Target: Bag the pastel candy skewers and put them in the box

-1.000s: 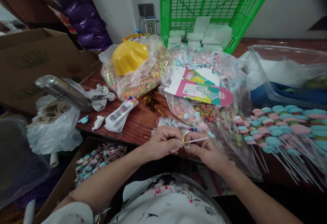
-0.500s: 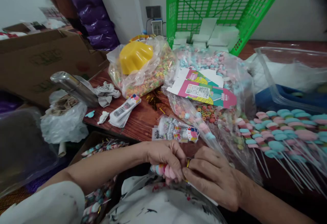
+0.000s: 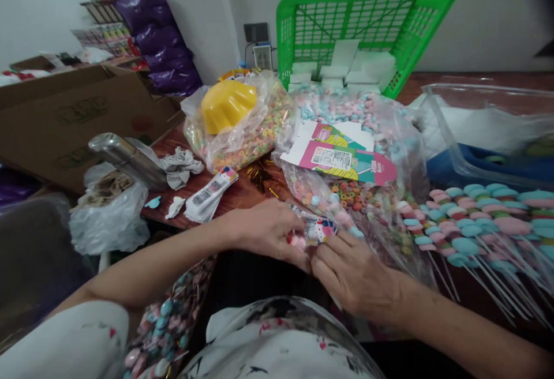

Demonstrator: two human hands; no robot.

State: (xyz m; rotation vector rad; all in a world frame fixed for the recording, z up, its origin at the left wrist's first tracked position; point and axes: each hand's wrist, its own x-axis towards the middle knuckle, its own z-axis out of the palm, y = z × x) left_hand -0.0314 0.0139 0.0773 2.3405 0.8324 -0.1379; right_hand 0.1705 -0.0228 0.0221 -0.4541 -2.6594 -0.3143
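My left hand (image 3: pixel 264 230) and my right hand (image 3: pixel 352 272) meet at the near edge of the wooden table (image 3: pixel 242 194), both pinched on a candy skewer (image 3: pixel 298 241) whose pink pieces show between the fingers. Just beyond the fingertips lies a stack of small printed clear bags (image 3: pixel 318 228). To the right, a row of pastel candy skewers (image 3: pixel 471 223) with white sticks lies on clear plastic. Below my left forearm sits a cardboard box of wrapped candy skewers (image 3: pixel 167 321).
A clear bag of coloured cereal rings holds a yellow scoop (image 3: pixel 227 105). Behind stand a tilted green basket (image 3: pixel 367 27) and a bag of pink and blue candy (image 3: pixel 341 105). Barcode labels (image 3: pixel 210 194), a metal cylinder (image 3: pixel 130 160) and cardboard boxes (image 3: pixel 78 119) are left; a clear tub (image 3: pixel 489 131) is right.
Both hands dropped toward my lap with the skewer, then rose back to the table edge beside the printed bags. The camera view shifted slightly.
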